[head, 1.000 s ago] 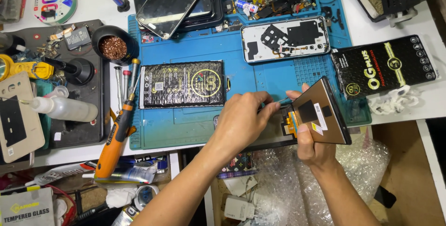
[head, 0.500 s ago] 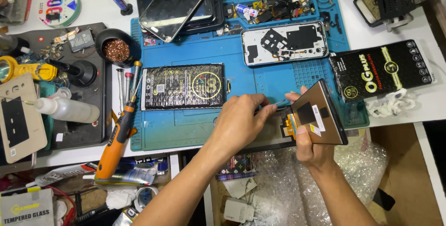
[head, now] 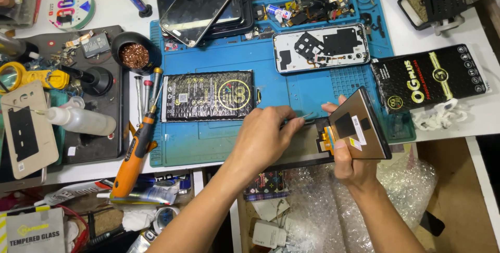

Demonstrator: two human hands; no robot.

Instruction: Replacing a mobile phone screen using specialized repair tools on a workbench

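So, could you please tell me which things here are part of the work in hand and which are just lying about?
In hand:
left hand with tweezers
right hand holding the phone screen panel
orange flex cable

Lying about:
orange electric screwdriver
black battery pack
opened phone body
copper wool pot
clear squeeze bottle

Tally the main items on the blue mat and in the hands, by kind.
Phone screen panel, in right hand: 1
Tweezers, in left hand: 1
Opened phone body: 1
Black foil pouch: 1
Dark-screened phone at the mat's top edge: 1
Total: 5

White workbench (head: 471, 123), blue mat (head: 219, 138), evenly lit.
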